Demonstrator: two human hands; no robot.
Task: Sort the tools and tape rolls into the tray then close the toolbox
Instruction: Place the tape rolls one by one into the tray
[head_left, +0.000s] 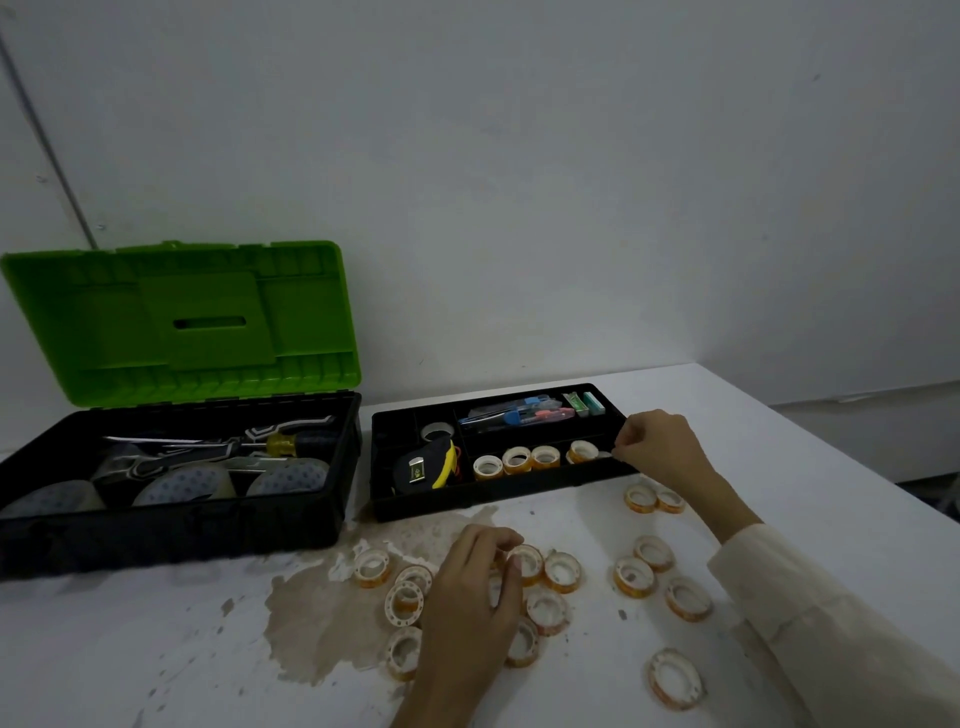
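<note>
A black tray (498, 500) sits on the table to the right of the open toolbox (171, 525), whose green lid (182, 319) stands up. Several small orange-rimmed tape rolls (517, 460) stand in the tray's front right compartment. My right hand (660, 441) is over that compartment's right end, its fingers curled right beside the last roll (582, 451). My left hand (478, 587) rests on the loose rolls on the table and pinches one roll (527, 564). Several more rolls (654, 553) lie scattered around it.
The tray also holds a yellow and black tape measure (426, 465), a grey roll (438, 431), and pens and cutters (519, 415) at the back. The toolbox contains a screwdriver (283, 444) and large clear tape rolls (187, 486). A brown stain (322, 613) marks the white table.
</note>
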